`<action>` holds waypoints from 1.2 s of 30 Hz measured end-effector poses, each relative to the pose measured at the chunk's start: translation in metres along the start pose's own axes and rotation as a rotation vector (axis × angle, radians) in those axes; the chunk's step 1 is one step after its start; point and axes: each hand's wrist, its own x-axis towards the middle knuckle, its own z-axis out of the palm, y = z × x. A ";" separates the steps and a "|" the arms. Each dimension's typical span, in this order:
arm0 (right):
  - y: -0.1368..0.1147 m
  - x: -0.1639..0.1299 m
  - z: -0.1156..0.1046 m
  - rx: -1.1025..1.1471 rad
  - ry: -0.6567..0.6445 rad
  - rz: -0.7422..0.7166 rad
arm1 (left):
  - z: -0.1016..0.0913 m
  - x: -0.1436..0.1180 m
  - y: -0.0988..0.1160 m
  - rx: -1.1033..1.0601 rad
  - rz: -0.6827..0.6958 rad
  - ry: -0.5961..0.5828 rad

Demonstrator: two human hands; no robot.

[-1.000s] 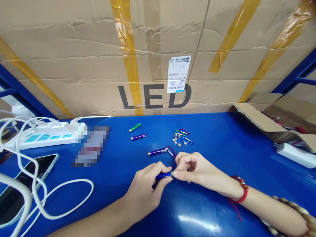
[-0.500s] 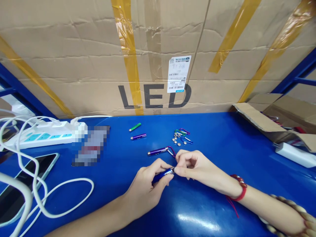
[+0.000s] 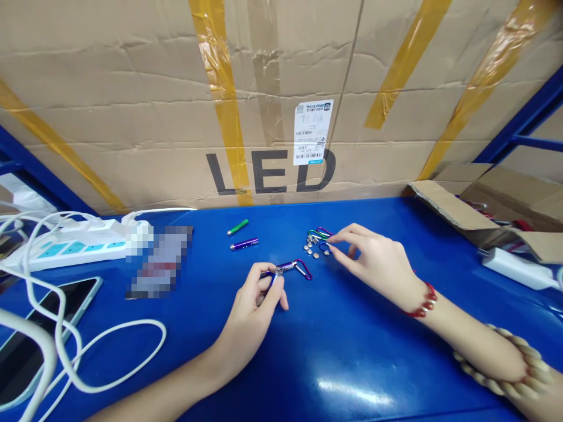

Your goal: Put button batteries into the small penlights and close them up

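Observation:
My left hand [image 3: 257, 310] is closed around a small blue flashlight [image 3: 273, 284], its silver end pointing up between thumb and fingers. Just behind it lies a purple flashlight [image 3: 288, 266] with a purple carabiner [image 3: 303, 269] attached, partly hidden by my fingers. My right hand [image 3: 373, 261] reaches over the small pile, its thumb and index fingertips slightly apart at a blue carabiner [image 3: 323, 247]; whether they touch it is unclear. Beside this are a green carabiner [image 3: 313, 232], another purple carabiner [image 3: 325, 231] and several silver button cells [image 3: 316, 255].
A green flashlight [image 3: 238, 227] and a purple flashlight [image 3: 244, 244] lie further back. To the left are a white power strip [image 3: 88, 253], loose white cables [image 3: 165, 334] and a phone [image 3: 57, 316]. An open cardboard box [image 3: 453, 205] and white adapter [image 3: 516, 269] stand right.
My right hand has left the blue flashlight and moved up and back to the carabiners. My left hand has shifted slightly left and away from me, tilting the flashlight more upright.

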 end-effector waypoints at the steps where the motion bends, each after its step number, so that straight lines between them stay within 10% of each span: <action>1: 0.002 -0.001 0.002 -0.104 -0.050 0.004 | 0.000 0.000 -0.001 -0.013 -0.006 0.000; 7: 0.005 -0.001 0.009 -0.363 -0.222 0.012 | -0.001 0.003 -0.007 -0.040 0.020 0.012; 23: -0.003 0.000 0.003 -0.277 -0.201 0.136 | 0.001 0.001 -0.002 0.057 0.056 -0.042; 36: -0.046 -0.021 0.001 0.651 -0.443 -0.146 | 0.003 0.000 0.000 0.089 0.066 -0.038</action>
